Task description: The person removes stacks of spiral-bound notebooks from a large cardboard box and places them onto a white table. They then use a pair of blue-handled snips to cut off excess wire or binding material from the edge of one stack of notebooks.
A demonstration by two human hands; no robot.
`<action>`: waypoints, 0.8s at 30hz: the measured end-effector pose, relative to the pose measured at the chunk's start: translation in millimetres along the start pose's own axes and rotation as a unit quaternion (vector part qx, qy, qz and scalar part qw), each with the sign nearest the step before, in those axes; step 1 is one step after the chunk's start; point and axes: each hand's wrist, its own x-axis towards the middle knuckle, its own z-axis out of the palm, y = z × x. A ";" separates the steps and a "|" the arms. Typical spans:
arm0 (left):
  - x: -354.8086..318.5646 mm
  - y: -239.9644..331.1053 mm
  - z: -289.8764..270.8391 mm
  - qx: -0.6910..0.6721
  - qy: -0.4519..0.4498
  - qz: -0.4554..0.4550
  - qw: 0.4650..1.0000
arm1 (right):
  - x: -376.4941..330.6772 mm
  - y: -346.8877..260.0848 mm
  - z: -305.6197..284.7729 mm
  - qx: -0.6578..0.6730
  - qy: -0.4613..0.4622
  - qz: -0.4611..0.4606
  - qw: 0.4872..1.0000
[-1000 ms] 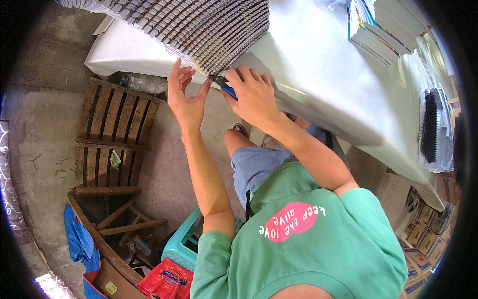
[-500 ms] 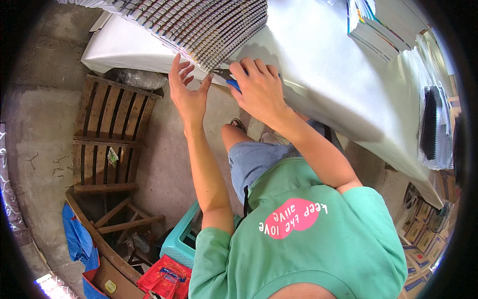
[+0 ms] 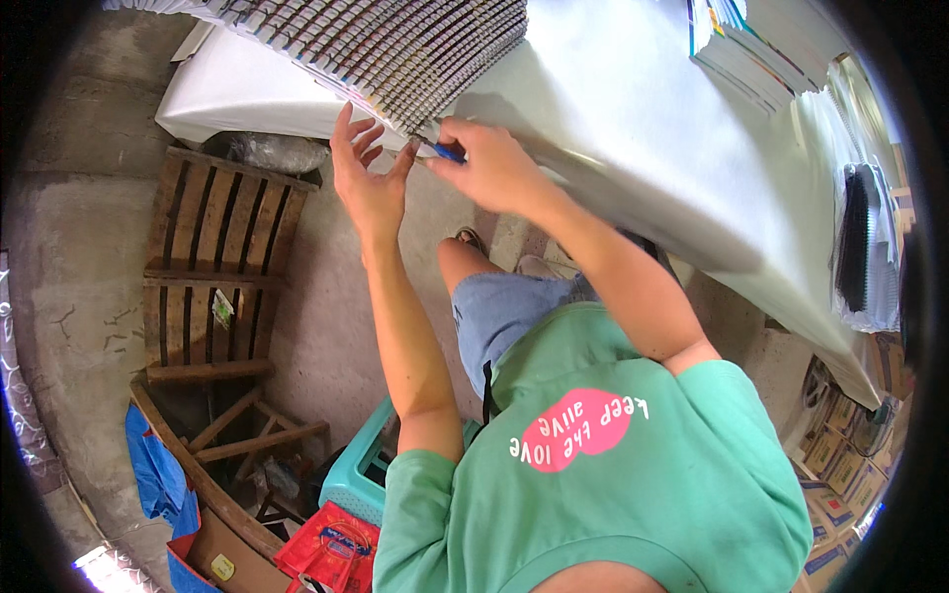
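A stack of coil-bound books (image 3: 415,49), its rows of dark spiral bindings facing me, lies at the table's near edge. My right hand (image 3: 494,163) grips blue-handled pliers (image 3: 450,152), whose dark jaws reach the stack's lowest corner. Much of the handles is hidden by the fingers. Beside that corner is my left hand (image 3: 371,183), palm turned inward with the fingers spread and curved. Its thumb tip is close to the plier jaws; whether it touches a coil end cannot be made out.
The white-covered table (image 3: 633,109) runs to the right. On it stand stacked books (image 3: 761,74) and a bundle of black binding coils (image 3: 855,242). Left are a wooden slatted rack (image 3: 217,262), a teal plastic stool (image 3: 356,474) and a red packet (image 3: 331,549). Cardboard boxes (image 3: 840,455) fill the lower right.
My right hand has rolled over and shifted slightly left, closing more around the pliers, so less of the blue handles shows. My left hand stays nearly in place.
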 end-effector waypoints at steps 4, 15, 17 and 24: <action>-6.4 -7.2 7.2 -0.059 0.023 -0.050 0.997 | 0.0 -7.4 -12.6 0.171 -0.083 0.095 0.977; -0.4 -1.0 8.6 0.025 0.048 -0.003 0.999 | -20.1 8.8 10.8 -0.426 0.263 -0.212 0.839; -0.4 -1.7 7.7 0.040 0.054 0.018 0.998 | -19.9 12.5 12.3 -0.403 0.264 -0.214 0.850; -3.5 -11.5 5.0 -0.030 0.037 0.005 0.999 | -5.4 24.0 17.9 -0.392 0.302 -0.253 0.831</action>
